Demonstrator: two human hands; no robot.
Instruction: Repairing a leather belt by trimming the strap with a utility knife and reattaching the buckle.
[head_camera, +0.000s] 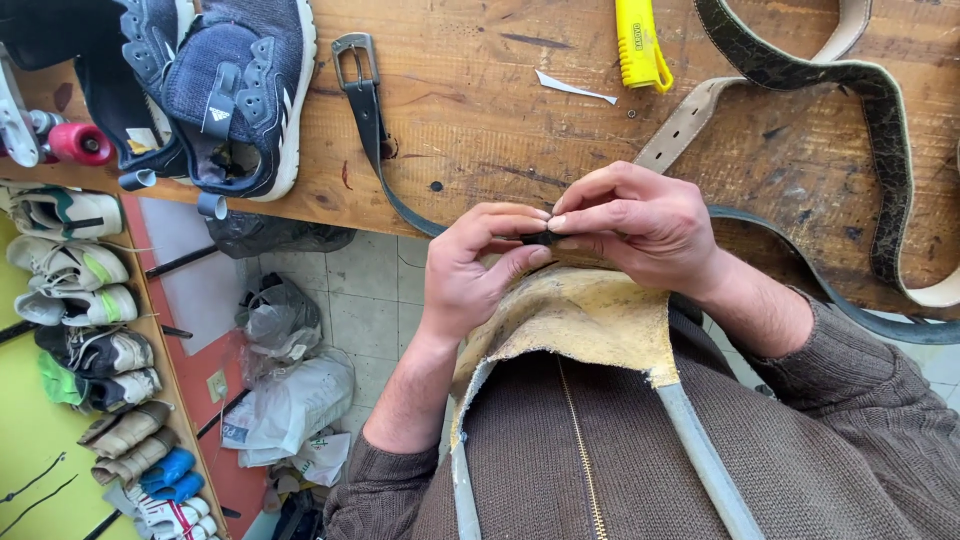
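My left hand (478, 268) and my right hand (632, 225) meet at the near edge of a wooden workbench (480, 110). Together their fingertips pinch a dark belt (382, 160). Its metal buckle (354, 62) lies farther left on the bench, and the strap runs from there into my fingers. A worn yellowish leather apron (575, 320) covers my chest just below both hands.
A dark blue sneaker (235, 90) lies at the bench's left end beside a roller skate wheel (78, 144). A cracked dark-and-tan belt (880, 130), a yellow tool (640, 45) and a white scrap (570, 88) lie on the bench. Shoes (85, 300) line shelves at left; plastic bags (285, 400) sit on the tiled floor.
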